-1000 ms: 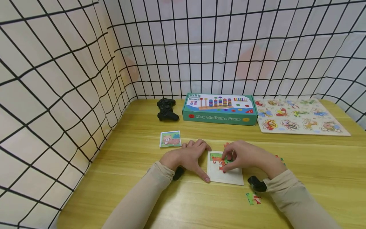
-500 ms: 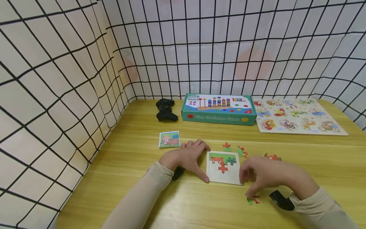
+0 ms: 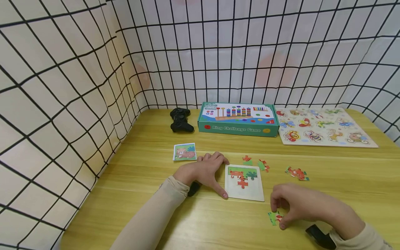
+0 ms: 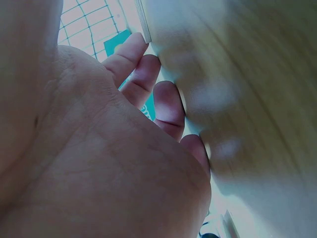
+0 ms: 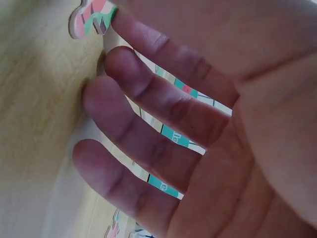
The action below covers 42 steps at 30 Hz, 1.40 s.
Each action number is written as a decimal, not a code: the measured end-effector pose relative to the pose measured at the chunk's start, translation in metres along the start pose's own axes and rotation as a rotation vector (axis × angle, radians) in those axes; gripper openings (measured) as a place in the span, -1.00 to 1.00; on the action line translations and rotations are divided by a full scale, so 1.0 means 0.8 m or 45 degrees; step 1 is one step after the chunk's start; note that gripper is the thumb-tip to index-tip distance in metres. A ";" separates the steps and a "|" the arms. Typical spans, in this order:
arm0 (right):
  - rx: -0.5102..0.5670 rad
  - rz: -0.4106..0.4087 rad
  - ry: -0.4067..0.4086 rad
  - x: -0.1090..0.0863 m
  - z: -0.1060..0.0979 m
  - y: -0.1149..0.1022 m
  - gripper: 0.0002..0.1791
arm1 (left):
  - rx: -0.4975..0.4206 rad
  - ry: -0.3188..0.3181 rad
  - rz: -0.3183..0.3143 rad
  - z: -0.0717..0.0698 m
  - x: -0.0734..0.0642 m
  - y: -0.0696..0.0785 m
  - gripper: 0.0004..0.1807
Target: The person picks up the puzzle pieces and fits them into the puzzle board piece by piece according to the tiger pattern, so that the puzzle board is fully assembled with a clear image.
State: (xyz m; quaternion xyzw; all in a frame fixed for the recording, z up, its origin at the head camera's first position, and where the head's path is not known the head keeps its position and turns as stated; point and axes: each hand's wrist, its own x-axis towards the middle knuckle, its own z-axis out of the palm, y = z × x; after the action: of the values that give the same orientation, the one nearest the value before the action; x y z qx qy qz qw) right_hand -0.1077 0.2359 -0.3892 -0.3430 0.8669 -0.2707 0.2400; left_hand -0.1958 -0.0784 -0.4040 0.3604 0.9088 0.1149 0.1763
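Note:
My left hand [image 3: 207,173] rests on the table at the left edge of a square puzzle board [image 3: 250,192], thumb spread from the fingers, touching its side. Several joined jigsaw pieces, orange and green, fill the board's upper part; the lower part is bare. To the lower right, my right hand [image 3: 300,203] has thumb and index finger at opposite edges of a green and red jigsaw piece [image 3: 273,218], pinching it at the table. In the right wrist view that jigsaw piece [image 5: 89,20] shows at the index fingertip; the thumb's contact is hidden.
Loose jigsaw pieces [image 3: 263,165] lie behind the board, with more pieces [image 3: 297,173] to its right. A picture card [image 3: 185,151] lies left. Farther back are a black game controller [image 3: 181,120], a ring game box [image 3: 239,129] and an insect puzzle board [image 3: 328,125]. Black netting surrounds the table.
My right hand has moved from the puzzle board down and right to the green and red jigsaw piece, its fingers now at the edges. My left hand has stayed at the board.

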 end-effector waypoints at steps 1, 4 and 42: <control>0.008 -0.006 0.001 -0.001 0.000 0.000 -0.64 | 0.000 0.000 -0.001 0.000 0.000 0.000 0.15; 0.018 -0.019 0.003 -0.003 0.002 0.002 -0.66 | 0.005 -0.001 -0.002 0.000 0.001 0.000 0.15; -0.097 0.173 0.182 -0.003 -0.040 0.037 -0.65 | -0.011 -0.003 -0.003 -0.001 -0.001 0.002 0.15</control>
State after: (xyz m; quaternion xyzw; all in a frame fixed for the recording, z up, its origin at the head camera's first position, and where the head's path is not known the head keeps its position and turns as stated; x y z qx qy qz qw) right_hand -0.1391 0.2660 -0.3839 -0.2722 0.9127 -0.2443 0.1821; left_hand -0.1950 -0.0780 -0.4025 0.3585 0.9085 0.1183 0.1791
